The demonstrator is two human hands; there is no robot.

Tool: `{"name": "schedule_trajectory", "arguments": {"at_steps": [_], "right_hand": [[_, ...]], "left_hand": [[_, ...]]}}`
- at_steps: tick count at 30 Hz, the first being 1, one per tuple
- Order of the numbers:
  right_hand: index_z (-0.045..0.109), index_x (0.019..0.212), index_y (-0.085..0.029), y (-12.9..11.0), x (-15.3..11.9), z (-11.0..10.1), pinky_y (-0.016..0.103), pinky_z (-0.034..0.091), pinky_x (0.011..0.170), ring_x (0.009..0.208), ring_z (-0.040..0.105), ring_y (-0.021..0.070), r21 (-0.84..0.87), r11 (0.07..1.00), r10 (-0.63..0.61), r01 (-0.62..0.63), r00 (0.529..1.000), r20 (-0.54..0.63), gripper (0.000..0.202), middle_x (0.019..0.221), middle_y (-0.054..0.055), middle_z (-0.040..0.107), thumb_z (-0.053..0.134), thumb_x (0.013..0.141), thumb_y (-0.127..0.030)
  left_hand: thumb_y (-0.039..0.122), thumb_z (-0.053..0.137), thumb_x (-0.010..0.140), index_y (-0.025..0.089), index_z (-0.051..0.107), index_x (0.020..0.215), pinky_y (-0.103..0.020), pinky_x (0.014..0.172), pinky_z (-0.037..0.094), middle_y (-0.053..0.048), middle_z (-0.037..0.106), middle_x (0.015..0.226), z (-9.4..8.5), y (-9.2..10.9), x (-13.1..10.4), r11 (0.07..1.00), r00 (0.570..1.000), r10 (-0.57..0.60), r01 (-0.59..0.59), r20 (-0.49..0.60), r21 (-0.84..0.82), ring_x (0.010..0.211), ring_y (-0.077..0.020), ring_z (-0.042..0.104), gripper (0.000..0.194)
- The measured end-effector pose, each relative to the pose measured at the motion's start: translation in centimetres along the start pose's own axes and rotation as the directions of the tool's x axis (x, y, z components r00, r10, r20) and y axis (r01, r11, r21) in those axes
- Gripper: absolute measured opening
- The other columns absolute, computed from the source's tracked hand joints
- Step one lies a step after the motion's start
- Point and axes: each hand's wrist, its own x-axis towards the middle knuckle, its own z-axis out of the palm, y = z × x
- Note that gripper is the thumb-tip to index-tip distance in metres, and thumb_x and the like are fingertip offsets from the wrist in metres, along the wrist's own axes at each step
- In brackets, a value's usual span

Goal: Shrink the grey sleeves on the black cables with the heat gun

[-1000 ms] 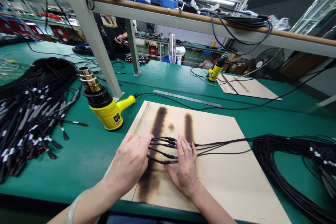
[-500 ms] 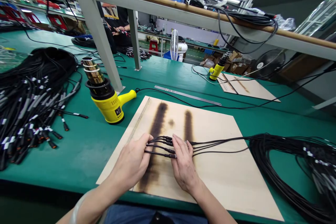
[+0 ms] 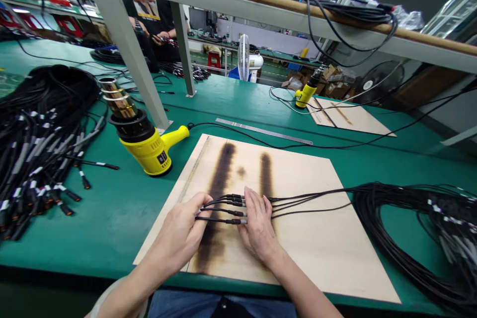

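Observation:
Several thin black cables [image 3: 298,203] run side by side across a scorched wooden board [image 3: 316,253]. My left hand [image 3: 182,231] is closed on their left ends, thumb and fingers pinched together; the very ends are hidden inside it. Over the cables' dark connectors [image 3: 235,213] lies my right hand [image 3: 261,231], fingers together and bent across them, with short grey sections showing at its edge. To the right, the cables lead into a large black coil [image 3: 380,238] on the green table.
A yellow heat gun [image 3: 149,146] stands nozzle up left of the board. Further left is a heap of black cables [image 3: 48,124]. Behind the board lie a steel ruler [image 3: 264,131] and a power cord. A second heat gun [image 3: 306,94], a shelf post [image 3: 130,54] and another person [image 3: 152,25] are beyond.
The view has shifted slightly. My left hand has moved a little to the left, and more of the grey sections shows beside my right hand. Both hands stay on the cables.

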Motion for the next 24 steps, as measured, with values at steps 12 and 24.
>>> {"name": "schedule_trajectory", "arguments": {"at_steps": [12,24], "right_hand": [[0.06,0.096,-0.017,12.3,-4.4,-7.9,0.036,0.039,0.082,0.079,0.06,0.0183,0.006,0.985,0.165,-0.172,0.934,-0.315,0.019,0.081,0.004,0.065,0.047,0.084,-0.011],[0.063,0.09,-0.018,11.0,-4.1,-10.9,0.035,0.035,0.089,0.078,0.059,0.0151,0.007,0.971,0.229,-0.238,0.927,-0.298,0.023,0.078,0.001,0.065,0.049,0.078,-0.005]], "left_hand": [[0.034,0.042,0.085,0.027,0.056,0.1,-0.021,0.062,0.045,0.003,0.071,0.083,-1.7,-4.1,1.8,0.978,0.999,0.032,-0.04,0.042,0.205,0.072,-0.0186,0.066,0.021],[0.025,0.038,0.083,0.028,0.058,0.089,-0.032,0.067,0.049,-0.002,0.074,0.085,4.6,-9.9,4.2,0.908,0.982,0.083,-0.145,0.17,0.394,0.078,-0.026,0.07,0.021]]}}
